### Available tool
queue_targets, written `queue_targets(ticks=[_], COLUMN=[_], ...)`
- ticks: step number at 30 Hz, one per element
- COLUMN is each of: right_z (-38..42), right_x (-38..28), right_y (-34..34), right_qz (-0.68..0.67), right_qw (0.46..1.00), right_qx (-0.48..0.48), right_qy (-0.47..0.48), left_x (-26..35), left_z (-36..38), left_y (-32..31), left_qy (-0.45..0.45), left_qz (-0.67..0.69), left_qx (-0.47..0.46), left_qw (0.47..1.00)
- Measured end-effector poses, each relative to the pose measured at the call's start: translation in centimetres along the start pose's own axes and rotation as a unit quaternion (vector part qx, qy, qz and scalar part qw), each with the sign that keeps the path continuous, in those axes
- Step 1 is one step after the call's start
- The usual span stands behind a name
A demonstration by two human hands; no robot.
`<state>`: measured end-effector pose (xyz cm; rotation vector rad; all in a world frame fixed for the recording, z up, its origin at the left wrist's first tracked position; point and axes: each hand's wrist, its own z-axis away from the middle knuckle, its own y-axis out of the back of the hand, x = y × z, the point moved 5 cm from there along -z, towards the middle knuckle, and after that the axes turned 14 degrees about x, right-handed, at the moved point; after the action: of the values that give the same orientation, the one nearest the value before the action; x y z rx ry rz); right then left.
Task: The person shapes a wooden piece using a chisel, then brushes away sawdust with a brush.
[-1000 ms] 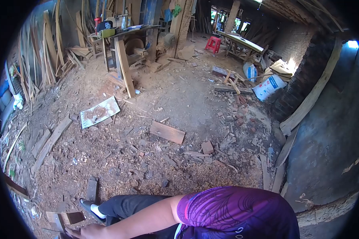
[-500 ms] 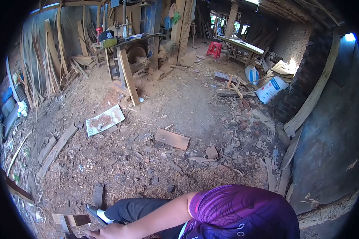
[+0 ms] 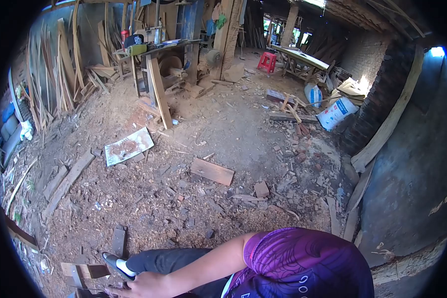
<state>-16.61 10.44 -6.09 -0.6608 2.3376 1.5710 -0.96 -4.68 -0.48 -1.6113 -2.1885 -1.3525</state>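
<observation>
My right hand (image 3: 146, 285) reaches down to the bottom left, its fingers bent around something small and dark that I cannot make out. Just left of it, wood pieces (image 3: 87, 270) lie crossed near the ground, a pale block with a darker strip over it. My right foot in a dark shoe (image 3: 115, 265) rests close above the hand. A dark flat board (image 3: 119, 241) lies beyond the shoe. My left hand is out of the picture.
Wood chips and scraps cover the ground. A reddish board (image 3: 212, 171) and a whitish sheet (image 3: 129, 147) lie ahead. Farther back stand a saw bench (image 3: 169, 48), a red stool (image 3: 266, 62), a long table (image 3: 303, 56) and a white sack (image 3: 336, 114). A wall (image 3: 407, 188) rises at right.
The view has shifted slightly. My right hand is a little higher and farther right in the picture, with more of its back showing. The wood pieces stay beside it.
</observation>
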Motion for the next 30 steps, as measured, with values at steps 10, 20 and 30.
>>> queue_targets(ticks=[10,20,30], right_z=[-3.4,-0.8,-8.8], right_x=[-1.6,-0.3,-1.3], right_y=[0.8,-0.4,-4.9], right_qz=[-0.063,-0.018,0.056], right_qw=[0.996,1.000,0.997], right_qx=[-0.014,-0.007,0.049], right_qy=[-0.064,-0.003,-0.003], left_x=[-0.2,1.7,7.7], left_z=[-0.1,-0.6,-0.9], left_y=[0.1,0.5,1.4], left_qy=[-0.030,-0.046,-0.020], left_qz=[-0.001,-0.036,-0.093], left_qx=[0.012,0.015,-0.003], left_qw=[0.999,0.998,0.995])
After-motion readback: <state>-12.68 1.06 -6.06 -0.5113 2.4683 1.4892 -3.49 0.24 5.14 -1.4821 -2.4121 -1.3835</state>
